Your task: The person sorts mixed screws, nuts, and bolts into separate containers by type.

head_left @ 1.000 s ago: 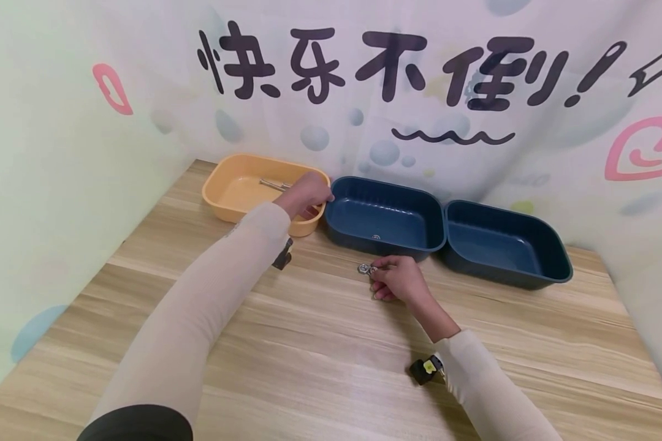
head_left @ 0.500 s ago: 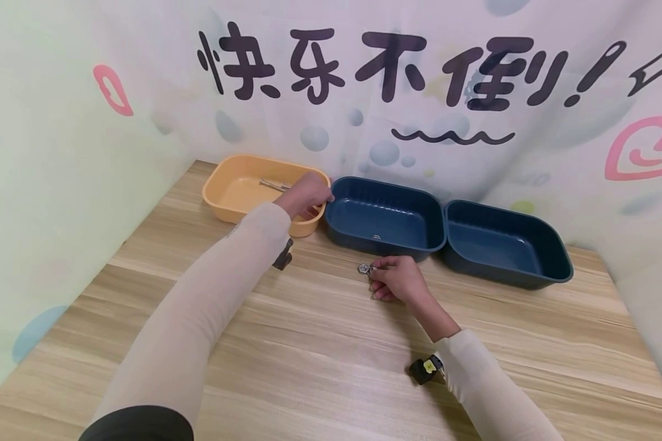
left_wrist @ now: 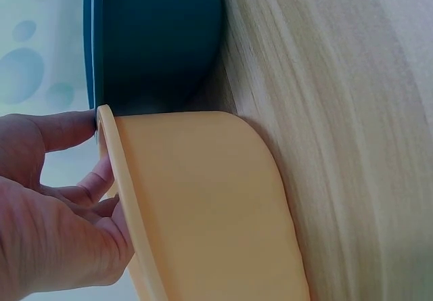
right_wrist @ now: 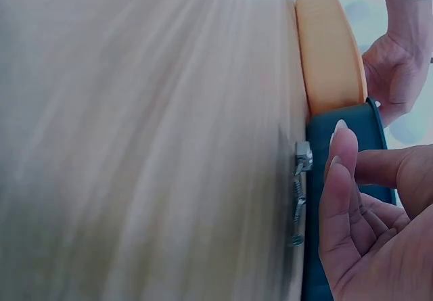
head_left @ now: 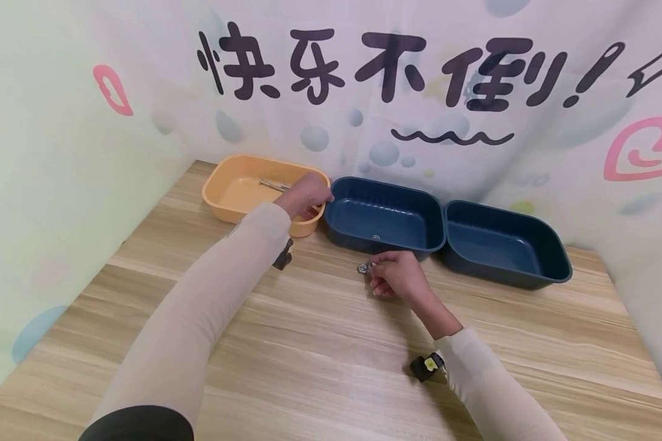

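Note:
My left hand [head_left: 309, 191] grips the right end of the orange bin [head_left: 226, 215], fingers inside and thumb at the rim, as the left wrist view shows. Bolts [head_left: 270, 184] lie in that bin, partly covered by the hand. In front of the middle blue bin [head_left: 386, 244], my right hand [head_left: 399, 275] brings thumb and fingers together just above the table, beside a silver hex nut [head_left: 362, 268] and other small metal pieces [right_wrist: 298, 203]. Whether something small sits between these fingertips is hidden. Another small silver piece [head_left: 376, 237] lies inside the middle blue bin.
A second blue bin [head_left: 507, 269] stands to the right, touching the middle one. The bins line the back edge of the wooden table [head_left: 309, 343], against a printed cloth [head_left: 160, 141]. Black wrist cameras hang below the left sleeve [head_left: 232, 269] and the right sleeve [head_left: 485, 380].
My right hand has shifted up slightly, its fingertips still at the metal pieces. The left hand and the bins have not moved.

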Demonstrator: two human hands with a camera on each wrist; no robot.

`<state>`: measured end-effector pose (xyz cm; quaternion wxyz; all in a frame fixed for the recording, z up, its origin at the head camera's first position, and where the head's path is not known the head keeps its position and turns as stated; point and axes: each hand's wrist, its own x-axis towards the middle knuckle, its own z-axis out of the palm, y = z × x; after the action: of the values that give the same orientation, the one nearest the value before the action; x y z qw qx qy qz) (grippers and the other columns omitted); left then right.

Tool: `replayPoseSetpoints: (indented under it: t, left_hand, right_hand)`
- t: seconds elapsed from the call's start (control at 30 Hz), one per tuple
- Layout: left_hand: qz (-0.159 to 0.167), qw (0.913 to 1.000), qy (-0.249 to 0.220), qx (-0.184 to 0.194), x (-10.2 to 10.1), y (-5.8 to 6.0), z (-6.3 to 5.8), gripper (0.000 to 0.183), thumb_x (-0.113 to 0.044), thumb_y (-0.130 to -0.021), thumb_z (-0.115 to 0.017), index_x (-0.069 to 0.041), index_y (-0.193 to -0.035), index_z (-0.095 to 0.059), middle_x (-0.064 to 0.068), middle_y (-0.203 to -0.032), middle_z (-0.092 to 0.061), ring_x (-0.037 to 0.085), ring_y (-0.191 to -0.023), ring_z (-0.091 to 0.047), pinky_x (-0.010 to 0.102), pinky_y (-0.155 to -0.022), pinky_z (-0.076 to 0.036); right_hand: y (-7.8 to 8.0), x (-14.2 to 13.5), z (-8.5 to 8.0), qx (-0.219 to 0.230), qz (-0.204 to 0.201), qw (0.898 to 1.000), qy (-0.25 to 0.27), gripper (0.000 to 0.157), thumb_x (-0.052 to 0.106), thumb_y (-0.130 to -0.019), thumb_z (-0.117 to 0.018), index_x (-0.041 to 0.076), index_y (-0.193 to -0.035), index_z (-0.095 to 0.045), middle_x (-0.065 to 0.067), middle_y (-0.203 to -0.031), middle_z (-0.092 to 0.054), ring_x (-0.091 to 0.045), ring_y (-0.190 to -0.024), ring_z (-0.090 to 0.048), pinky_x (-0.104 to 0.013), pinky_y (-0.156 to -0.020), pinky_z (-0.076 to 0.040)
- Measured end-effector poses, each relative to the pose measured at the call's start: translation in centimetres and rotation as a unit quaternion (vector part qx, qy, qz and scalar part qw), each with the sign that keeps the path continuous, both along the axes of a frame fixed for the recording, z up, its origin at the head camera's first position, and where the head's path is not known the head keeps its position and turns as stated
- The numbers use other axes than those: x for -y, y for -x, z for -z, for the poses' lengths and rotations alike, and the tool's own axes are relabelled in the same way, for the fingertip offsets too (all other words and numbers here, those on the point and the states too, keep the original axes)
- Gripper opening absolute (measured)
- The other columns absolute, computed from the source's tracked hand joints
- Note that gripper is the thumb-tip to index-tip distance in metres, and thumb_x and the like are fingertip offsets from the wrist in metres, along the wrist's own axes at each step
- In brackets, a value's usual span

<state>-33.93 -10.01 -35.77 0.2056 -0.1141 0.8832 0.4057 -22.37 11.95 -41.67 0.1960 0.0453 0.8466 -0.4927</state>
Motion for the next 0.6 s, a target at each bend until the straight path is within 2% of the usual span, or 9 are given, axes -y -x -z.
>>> replayPoseSetpoints:
  t: [0.3, 0.6]
  left_hand:
    - [-0.008, 0.9999, -0.004, 0.008, 0.0, -0.2, -0.1, 0.025, -0.018, -0.096, -0.059, -0.008, -0.119, -0.055, 0.007, -0.092, -0.051, 0.029, -0.088, -0.065, 0.040, -0.074, -0.058]
    - [-0.009, 0.9999, -0.004, 0.008, -0.1, 0.0, -0.1, 0.024, -0.017, -0.096, -0.060, -0.008, -0.117, -0.055, 0.006, -0.091, -0.051, 0.029, -0.087, -0.065, 0.038, -0.068, -0.058]
  right_hand:
    - [-0.6, 0.6, -1.3, -0.012, -0.009, 1.000, 0.007, 0.017, 0.012, -0.093, -0.060, 0.004, -0.107, -0.068, -0.010, -0.071, -0.066, -0.017, -0.052, -0.063, -0.034, -0.055, -0.056]
    - [-0.3, 1.0, -2.6, -0.010, -0.023, 1.000, 0.013, 0.023, 0.013, -0.094, -0.062, 0.001, -0.113, -0.066, -0.010, -0.068, -0.065, -0.018, -0.050, -0.062, -0.038, -0.058, -0.058]
